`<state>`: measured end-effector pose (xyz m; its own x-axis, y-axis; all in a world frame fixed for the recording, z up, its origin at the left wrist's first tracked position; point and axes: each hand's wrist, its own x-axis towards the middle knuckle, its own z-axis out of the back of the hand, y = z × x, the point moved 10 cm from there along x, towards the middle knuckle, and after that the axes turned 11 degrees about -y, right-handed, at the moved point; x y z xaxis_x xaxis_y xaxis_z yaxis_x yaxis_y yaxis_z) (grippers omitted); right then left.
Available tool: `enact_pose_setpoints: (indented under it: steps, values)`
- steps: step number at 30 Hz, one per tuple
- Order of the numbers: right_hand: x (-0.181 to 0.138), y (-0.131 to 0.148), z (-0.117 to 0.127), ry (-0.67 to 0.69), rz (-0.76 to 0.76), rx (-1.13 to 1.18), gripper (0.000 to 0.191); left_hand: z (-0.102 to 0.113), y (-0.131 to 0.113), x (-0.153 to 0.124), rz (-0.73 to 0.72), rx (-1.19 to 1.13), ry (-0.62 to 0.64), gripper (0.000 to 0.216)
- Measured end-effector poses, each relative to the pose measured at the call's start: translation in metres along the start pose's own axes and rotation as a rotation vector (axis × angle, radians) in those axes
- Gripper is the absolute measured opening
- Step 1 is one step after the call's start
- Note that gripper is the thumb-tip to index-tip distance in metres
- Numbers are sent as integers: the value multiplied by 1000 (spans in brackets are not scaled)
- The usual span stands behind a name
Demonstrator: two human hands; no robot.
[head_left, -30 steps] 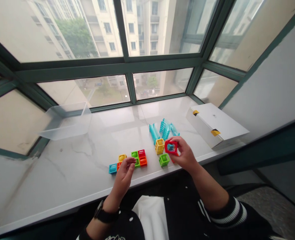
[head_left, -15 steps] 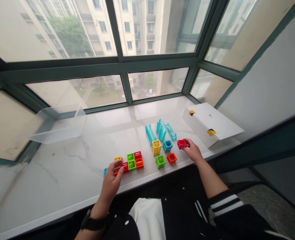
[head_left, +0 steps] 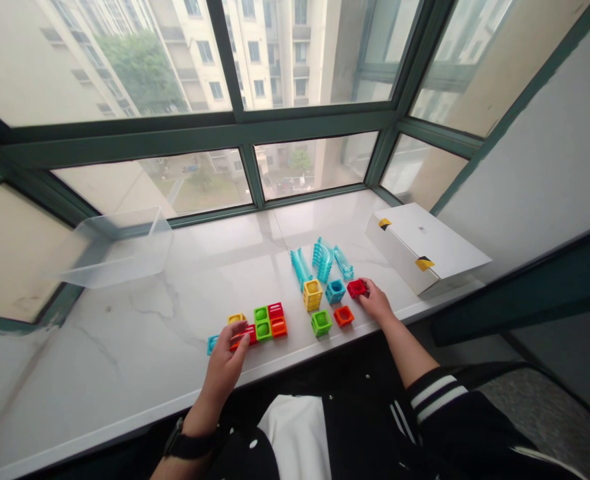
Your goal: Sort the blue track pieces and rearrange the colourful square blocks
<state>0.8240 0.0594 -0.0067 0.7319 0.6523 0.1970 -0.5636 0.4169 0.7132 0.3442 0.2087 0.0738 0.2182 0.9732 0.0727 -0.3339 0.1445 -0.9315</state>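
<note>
My right hand [head_left: 375, 301] grips a red cube block [head_left: 357, 288] at the right end of the loose blocks. Beside it stand a blue cube block [head_left: 335, 291] and an orange cube block [head_left: 343, 316]. Further left are a green cube block [head_left: 321, 323] and a taller yellow block [head_left: 313, 295]. My left hand [head_left: 225, 357] rests over a group of blocks lying together, thumb and fingers apart, partly hiding red and orange ones. In that group, green blocks [head_left: 263, 331], a red block [head_left: 275, 311], an orange block [head_left: 279, 326], a yellow block [head_left: 235, 319] and a blue block [head_left: 213, 344] show.
Translucent blue track pieces [head_left: 323, 259] lie behind the loose blocks. A clear plastic bin [head_left: 119, 267] stands at the back left of the white marbled sill [head_left: 139, 333]. At the right is a white box [head_left: 427, 243] with yellow-and-black tabs. Windows close off the back.
My right hand has moved a little left with the red block, bringing it closer to the blue block. My left hand has stayed nearly still.
</note>
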Motion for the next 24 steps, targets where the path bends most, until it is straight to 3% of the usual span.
enact_pose_setpoints:
  steps: [12, 19, 21, 24]
  values:
    - [3, 1, -2, 13, 41, -10, 55, -2, 0, -2, -11, -12, 14, 46]
    - [-2, -11, -2, 30, -20, 116, 78, 0, -4, -2, -16, -19, 8, 44]
    - [-8, -17, 5, -6, -58, 139, 75, 0, -4, -3, -12, -22, 9, 44]
    - [-20, -19, 21, -92, -84, 119, 53, 0, -5, -3, -17, -25, 4, 44]
